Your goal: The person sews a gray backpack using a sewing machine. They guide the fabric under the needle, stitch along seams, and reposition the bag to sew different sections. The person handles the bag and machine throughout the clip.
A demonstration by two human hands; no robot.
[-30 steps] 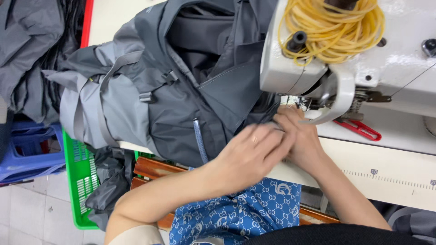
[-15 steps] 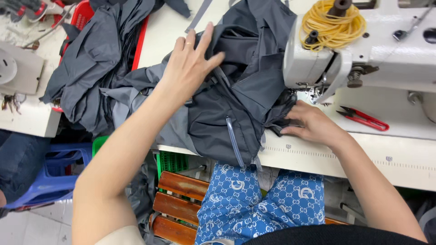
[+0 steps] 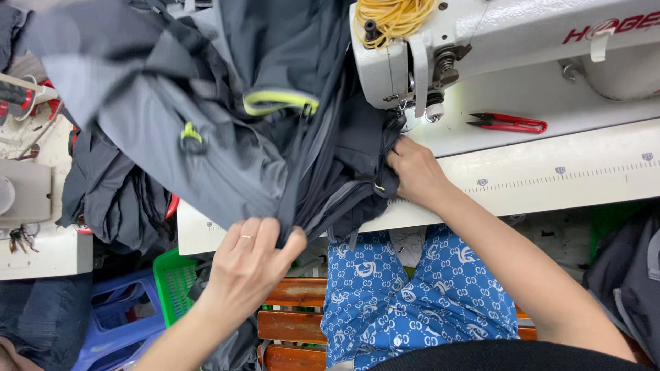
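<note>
**Both hands on a grey jacket at the sewing machine**

At the far left stands a second white table [image 3: 41, 251] with small tools, dark cloth [image 3: 113, 196] hanging off its right edge. Below it, on the floor, a blue crate [image 3: 117, 319] and a green basket [image 3: 172, 278] sit side by side.

The left hand [image 3: 251, 257] is just off the desk's [image 3: 550, 175] front left corner, fingers curled and thumb pressed in, pinching a fold of the jacket's [image 3: 206, 144] lower edge. The jacket, grey with a lime trim and a lime zip pull, is bunched over the desk's left half, spilling past its left and front edges. A zip runs down it toward the pinched fold.

The right hand [image 3: 416, 172] rests at the desk's front edge, fingers closed on the dark fabric beside the machine's [image 3: 481, 41] needle end. The machine is white, with yellow cord [image 3: 392, 17] heaped on its head.

Red snips [image 3: 509, 124] lie on the desk to the right of the needle, well apart from both hands. A ruler strip runs along the desk's front edge.
</note>
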